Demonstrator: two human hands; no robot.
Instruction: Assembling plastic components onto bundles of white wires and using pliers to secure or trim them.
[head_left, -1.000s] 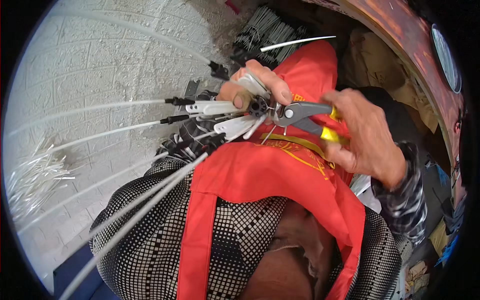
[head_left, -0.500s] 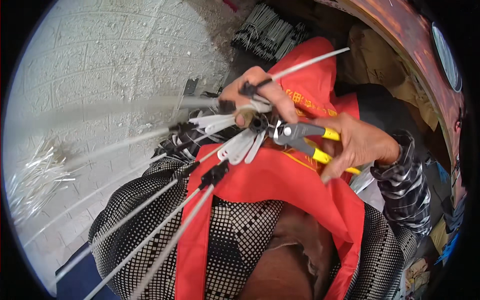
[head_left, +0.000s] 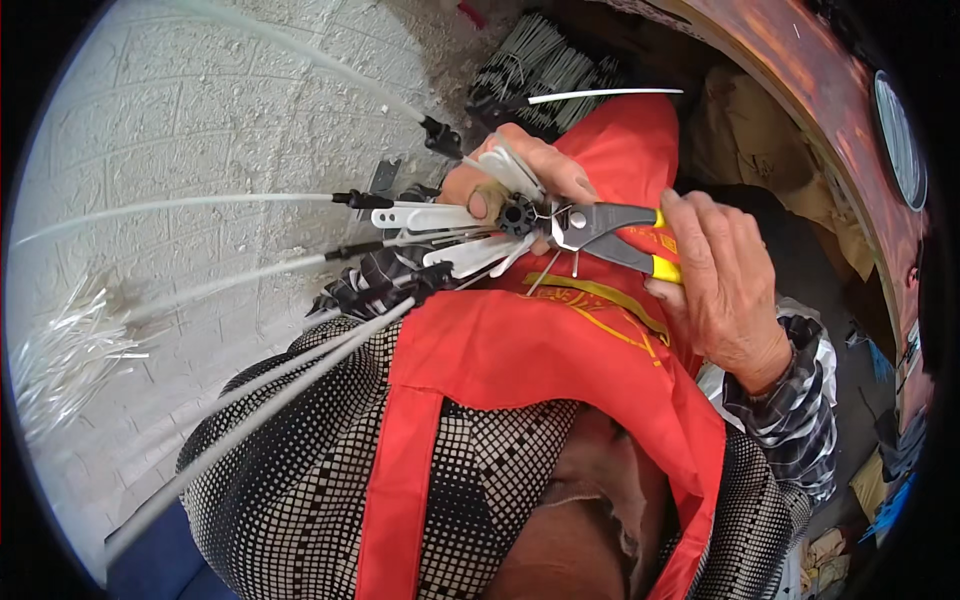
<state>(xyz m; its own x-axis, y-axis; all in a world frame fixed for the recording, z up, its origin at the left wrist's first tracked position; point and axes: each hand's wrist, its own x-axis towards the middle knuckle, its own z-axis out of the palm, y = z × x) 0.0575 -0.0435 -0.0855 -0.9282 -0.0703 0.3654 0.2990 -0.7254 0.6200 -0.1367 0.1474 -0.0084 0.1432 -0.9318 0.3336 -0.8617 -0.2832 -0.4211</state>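
Observation:
My left hand [head_left: 520, 165] is closed round the round black hub [head_left: 517, 214] of what looks like an umbrella frame. White flat struts [head_left: 425, 218] fan out from the hub toward the left. Long white rods with black joints [head_left: 438, 136] spread beyond them. With my right hand [head_left: 730, 280] I grip pliers [head_left: 610, 230] that have grey arms and yellow handle ends. Their jaws are right beside the hub, at thin wire [head_left: 574, 262] that sticks out there. Whether the jaws bite the wire is too fine to tell.
A red apron [head_left: 530, 345] covers my lap under the frame. Bundled white rods [head_left: 560, 65] lie ahead on the floor, and a heap of shiny white strips [head_left: 80, 350] lies at the left. A curved reddish-brown edge [head_left: 800, 70] bounds the right side.
The frame has turned in my left hand, and its rods have swung round; one now points up left. My right hand and the pliers have tilted, with the jaws still beside the hub.

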